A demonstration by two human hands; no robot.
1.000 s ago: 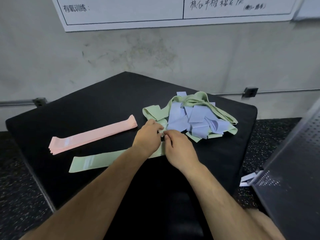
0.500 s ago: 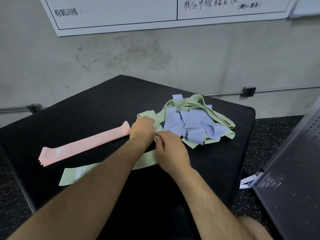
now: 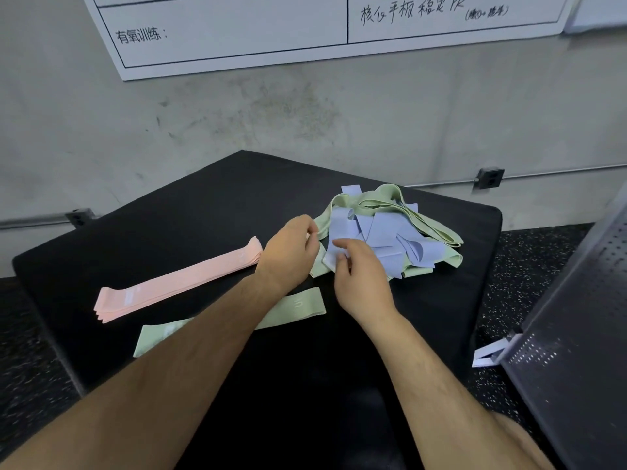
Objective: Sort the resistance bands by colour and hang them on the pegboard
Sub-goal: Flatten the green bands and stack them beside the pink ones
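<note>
1. Bands lie sorted only in part on the black counter (image 3: pixel 190 212). A neat pink stack (image 3: pixel 176 280) sits left of centre, and one flat green band (image 3: pixel 298 305) lies just below it, partly under the left forearm.
2. Right of centre is a tangled heap of green bands (image 3: pixel 437 232) and blue bands (image 3: pixel 383 232).
3. The left grip (image 3: pixel 288 252), a bare hand, is at the heap's left edge. Its fingers are curled with the tips close to the thumb, but I cannot tell whether it pinches anything.
4. The right grip (image 3: pixel 364 283) pinches the lower left corner of a blue band, thumb on top and fingers curled beneath.
5. A grey pegboard (image 3: pixel 576 334) stands at the right edge of the frame, apart from the counter.
6. A white chart (image 3: pixel 271 32) with handwriting hangs on the wall along the top.
</note>
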